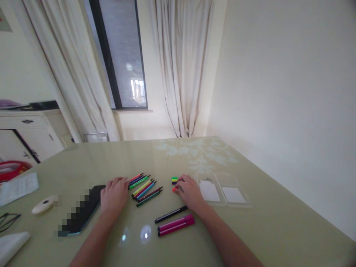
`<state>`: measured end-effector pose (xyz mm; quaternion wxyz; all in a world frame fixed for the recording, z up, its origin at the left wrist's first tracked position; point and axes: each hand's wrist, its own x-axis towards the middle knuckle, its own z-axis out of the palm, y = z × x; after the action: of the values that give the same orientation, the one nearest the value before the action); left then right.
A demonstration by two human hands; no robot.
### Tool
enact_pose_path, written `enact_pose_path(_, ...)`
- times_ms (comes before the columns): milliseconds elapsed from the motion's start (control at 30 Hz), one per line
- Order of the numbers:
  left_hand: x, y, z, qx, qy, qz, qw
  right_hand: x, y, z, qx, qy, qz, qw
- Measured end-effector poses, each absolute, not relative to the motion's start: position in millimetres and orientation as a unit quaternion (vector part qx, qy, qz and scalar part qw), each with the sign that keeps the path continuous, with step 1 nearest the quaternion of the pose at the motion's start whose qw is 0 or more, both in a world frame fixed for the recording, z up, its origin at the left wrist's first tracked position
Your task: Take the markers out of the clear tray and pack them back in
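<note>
My left hand (114, 195) rests on the table, fingers bent and close together, with its fingertips at the blunt end of an orange felt-tip pen (136, 177). Several more uncapped felt-tip pens (143, 188) lie in a slanted row beside it, dark tips pointing up and right. My right hand (189, 191) is curled over small coloured caps; green, yellow and dark blue ones (174, 180) show past its fingers. An orange cap (174, 190) sits at the thumb tip. Nearer me lie a black pen (170, 215) and a thick magenta marker (175, 225).
An opened clear plastic case (224, 196) with white cards lies right of my right hand. To the left are a dark phone (86, 211), a white oval object (44, 204), papers (20, 188) and a black cable (9, 221). A wall borders the table's right side.
</note>
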<state>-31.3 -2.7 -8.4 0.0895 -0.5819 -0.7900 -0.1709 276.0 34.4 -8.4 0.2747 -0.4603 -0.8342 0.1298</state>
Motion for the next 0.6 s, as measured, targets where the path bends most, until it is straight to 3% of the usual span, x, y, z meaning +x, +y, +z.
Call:
enact_pose_path(233,-50.4,2.0,-15.4,-0.565,-0.809,-0.158,0.025,274.7,33.2,-3.4,-0.42,-0.781,0.264,0.38)
enact_pose_path(367,-46.3,6.4,-11.5,-0.565,-0.771,-0.294,-0.004,275.9,32.5,0.3,-0.41,-0.748,0.3,0.427)
enact_pose_path(467,-26.3,5.4,-5.4,-0.595,-0.664,-0.437,-0.117,278.1,31.7,4.5,-0.404,-0.727,0.315,0.458)
enact_pose_path(600,11.2,-1.3,1.5,-0.649,-0.557,-0.464,-0.232,281.1,30.6,10.2,-0.41,-0.704,0.321,0.483)
